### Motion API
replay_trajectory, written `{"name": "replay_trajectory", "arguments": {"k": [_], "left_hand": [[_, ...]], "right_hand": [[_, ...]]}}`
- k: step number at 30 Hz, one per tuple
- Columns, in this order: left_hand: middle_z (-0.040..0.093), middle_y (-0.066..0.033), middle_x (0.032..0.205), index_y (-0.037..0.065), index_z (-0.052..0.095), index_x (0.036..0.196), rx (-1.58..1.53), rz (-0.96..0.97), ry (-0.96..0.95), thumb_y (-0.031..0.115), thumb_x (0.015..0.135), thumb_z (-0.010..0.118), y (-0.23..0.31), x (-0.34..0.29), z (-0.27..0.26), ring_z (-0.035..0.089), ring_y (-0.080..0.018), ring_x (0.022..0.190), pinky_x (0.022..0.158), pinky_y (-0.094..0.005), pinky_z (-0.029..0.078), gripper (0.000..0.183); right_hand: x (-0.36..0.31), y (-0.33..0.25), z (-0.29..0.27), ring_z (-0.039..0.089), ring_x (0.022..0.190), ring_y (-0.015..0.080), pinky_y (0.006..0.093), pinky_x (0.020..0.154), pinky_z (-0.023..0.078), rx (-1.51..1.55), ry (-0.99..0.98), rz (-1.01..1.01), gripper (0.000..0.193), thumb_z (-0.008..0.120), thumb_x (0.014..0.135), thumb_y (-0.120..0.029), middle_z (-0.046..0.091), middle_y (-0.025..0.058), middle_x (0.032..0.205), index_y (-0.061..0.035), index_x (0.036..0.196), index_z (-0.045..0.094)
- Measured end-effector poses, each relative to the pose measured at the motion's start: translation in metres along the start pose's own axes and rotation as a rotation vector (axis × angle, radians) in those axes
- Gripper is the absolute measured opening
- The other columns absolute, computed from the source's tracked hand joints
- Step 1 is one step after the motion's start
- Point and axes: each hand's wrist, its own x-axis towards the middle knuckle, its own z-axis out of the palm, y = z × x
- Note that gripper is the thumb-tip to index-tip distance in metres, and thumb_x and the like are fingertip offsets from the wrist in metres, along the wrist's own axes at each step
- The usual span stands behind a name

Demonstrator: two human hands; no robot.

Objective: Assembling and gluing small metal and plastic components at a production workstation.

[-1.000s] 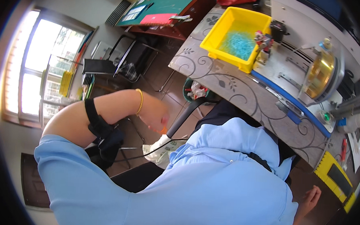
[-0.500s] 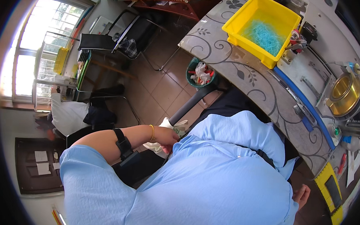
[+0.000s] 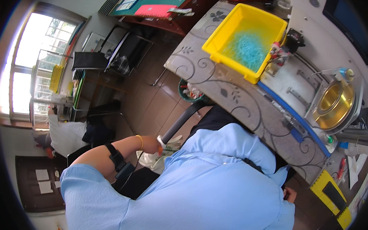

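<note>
My left hand (image 3: pixel 151 145), with a yellow band at the wrist, is beside the dark curved armrest (image 3: pixel 181 121). Its fingers are bent and closed around a small orange and white item (image 3: pixel 161 146), too small to name. A whitish bag (image 3: pixel 151 161) hangs just below that hand. Low on the right, my right hand (image 3: pixel 289 195) shows only partly past the light blue shirt. Its fingers are curled, and whatever may be in them is hidden. Neither hand touches the table.
On the patterned table (image 3: pixel 242 99) stands a yellow tray (image 3: pixel 220 34) holding thin blue strands (image 3: pixel 248 50). Beside it is a machine with a brass-coloured disc (image 3: pixel 334 105). A waste bin (image 3: pixel 185 92) sits under the edge. Another person in white (image 3: pixel 66 134) sits near the window.
The view has turned, so the table and tray appear further left. An orange and white item now shows at my left fingers. My right hand shows less, its fingers more curled.
</note>
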Motion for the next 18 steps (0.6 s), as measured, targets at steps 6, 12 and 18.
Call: {"name": "replay_trajectory", "arguments": {"k": [6,12,18], "left_hand": [[0.064,-0.0021,0.083,0.021,0.068,0.110,-0.032,-0.035,-0.345,0.021,0.090,0.049,-0.038,0.018,0.006,0.058,-0.0160,0.071,0.063,-0.0361,0.047,0.028],[0.047,0.0033,0.068,0.023,0.068,0.111,-0.173,-0.157,-0.499,0.032,0.094,0.043,-0.044,-0.013,-0.012,0.045,-0.0118,0.058,0.052,-0.0302,0.040,0.030],[0.059,0.0055,0.076,0.023,0.067,0.104,-0.222,-0.832,-0.612,0.043,0.086,0.063,-0.127,-0.116,-0.067,0.054,-0.0123,0.073,0.071,-0.0355,0.043,0.028]], "right_hand": [[0.039,-0.010,0.035,0.054,0.096,0.0343,0.0416,0.087,0.043,-0.178,-0.018,-0.126,0.028,0.064,0.072,-0.003,0.057,0.0174,0.099,-0.0057,0.100,0.065],[0.098,-0.063,0.023,0.054,0.097,0.0343,0.0415,0.087,0.043,-0.136,-0.021,-0.173,0.026,0.064,0.074,-0.004,0.057,0.0175,0.100,-0.0050,0.100,0.064],[0.038,0.034,0.025,0.054,0.098,0.0342,0.0414,0.088,0.043,-0.091,0.013,-0.128,0.024,0.064,0.077,-0.006,0.057,0.0176,0.100,-0.0043,0.101,0.063]]}}
